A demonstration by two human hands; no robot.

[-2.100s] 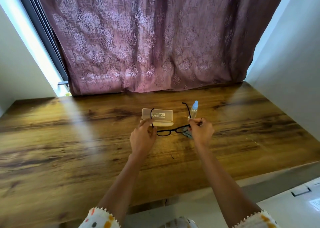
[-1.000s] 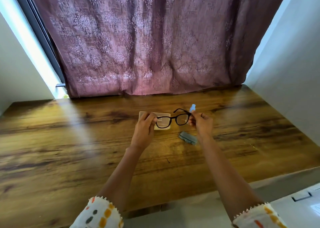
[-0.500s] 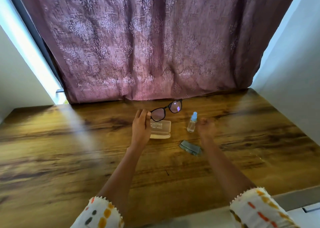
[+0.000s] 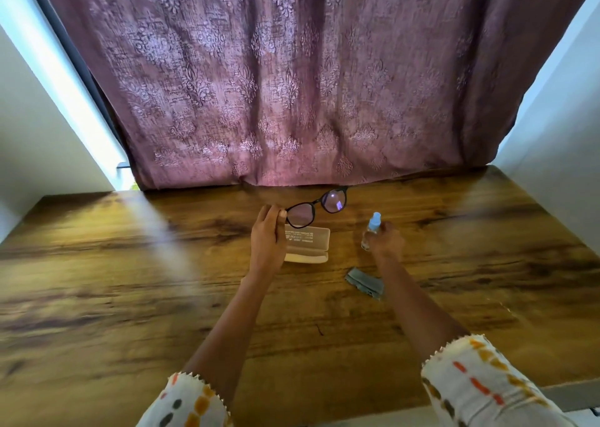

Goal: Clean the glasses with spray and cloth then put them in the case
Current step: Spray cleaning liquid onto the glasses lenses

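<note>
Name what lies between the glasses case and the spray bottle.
Head view: only bare table between the case and the spray bottle; the cloth lies nearer, off that line.

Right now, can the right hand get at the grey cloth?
Probably yes. The grey cloth lies uncovered on the table, beside the right forearm and nearer the person than the right hand, which is up at the spray bottle. Pulling back a little should reach it.

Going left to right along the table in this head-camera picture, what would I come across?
Left hand holding the glasses → beige case → spray bottle → right hand.
</note>
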